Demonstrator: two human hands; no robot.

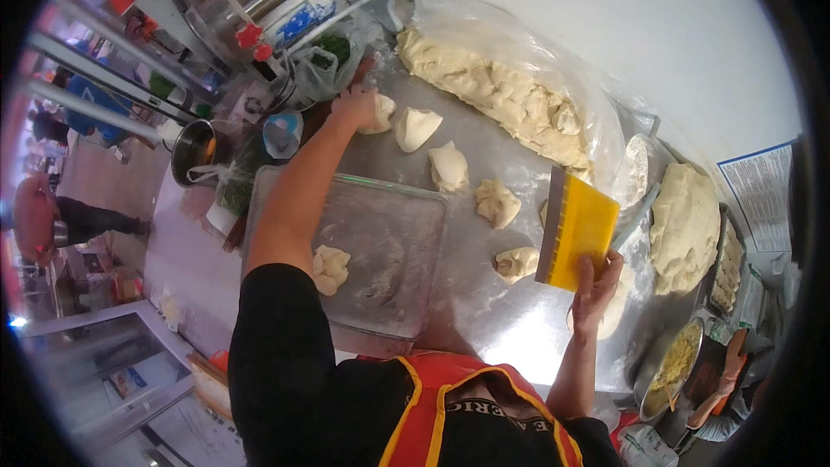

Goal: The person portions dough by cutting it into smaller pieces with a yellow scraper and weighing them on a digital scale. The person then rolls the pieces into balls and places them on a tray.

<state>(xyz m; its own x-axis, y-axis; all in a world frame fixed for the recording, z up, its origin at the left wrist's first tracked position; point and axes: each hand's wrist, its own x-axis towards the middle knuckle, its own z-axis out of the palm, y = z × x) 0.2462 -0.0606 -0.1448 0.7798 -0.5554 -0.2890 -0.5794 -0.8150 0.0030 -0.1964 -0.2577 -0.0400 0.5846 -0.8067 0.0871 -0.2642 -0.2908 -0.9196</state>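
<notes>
My left hand (pixel 354 109) reaches to the far side of the steel table, its fingers round a small piece of dough (pixel 379 114). My right hand (pixel 596 290) grips a yellow dough scraper (pixel 590 223), held up over the table with its grey blade edge facing left. Between the hands, several dough pieces lie in a slanting row, among them a smooth one (pixel 418 130), a lumpy one (pixel 497 203) and a nearer one (pixel 517 265). Another is partly hidden behind the scraper. Beneath my left forearm is a floured rectangular tray (pixel 439 246) with one dough lump (pixel 330 270) in it.
A long dough mass (pixel 493 91) lies under clear plastic along the wall; a dough slab (pixel 685 229) rests at right. Near it are a bowl of yellow filling (pixel 679 367) and another person's arm (pixel 713 398). A metal pot (pixel 194 151) and bagged greens (pixel 233 193) stand left.
</notes>
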